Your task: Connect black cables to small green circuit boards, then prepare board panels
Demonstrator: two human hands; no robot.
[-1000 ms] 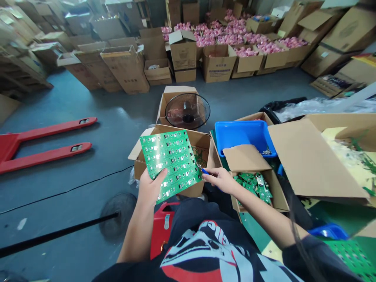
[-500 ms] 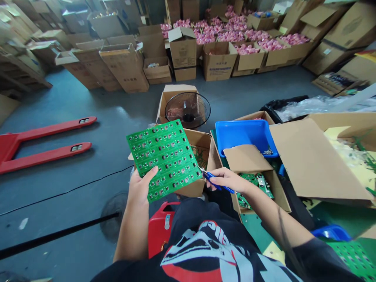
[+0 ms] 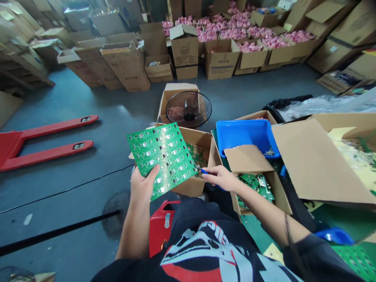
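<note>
My left hand grips a green circuit board panel by its lower left edge, thumb on top. Rows of small parts cover the panel, and it is tilted so that light glints off its middle. My right hand is closed around blue-handled cutting pliers. Their metal jaws are at the panel's right edge, near its lower right corner; whether they bite into it I cannot tell. Beneath the panel stands an open cardboard box with thin green scraps inside.
A blue bin and a small carton of circuit boards are on my right. Ahead is a dark round fan guard on a box. Red pallet jack forks lie left. Boxes of pink items line the back.
The panel has tilted, catching more light, and its right edge has shifted slightly left. My right hand has moved a little left with the pliers, their handles now mostly hidden by it.
</note>
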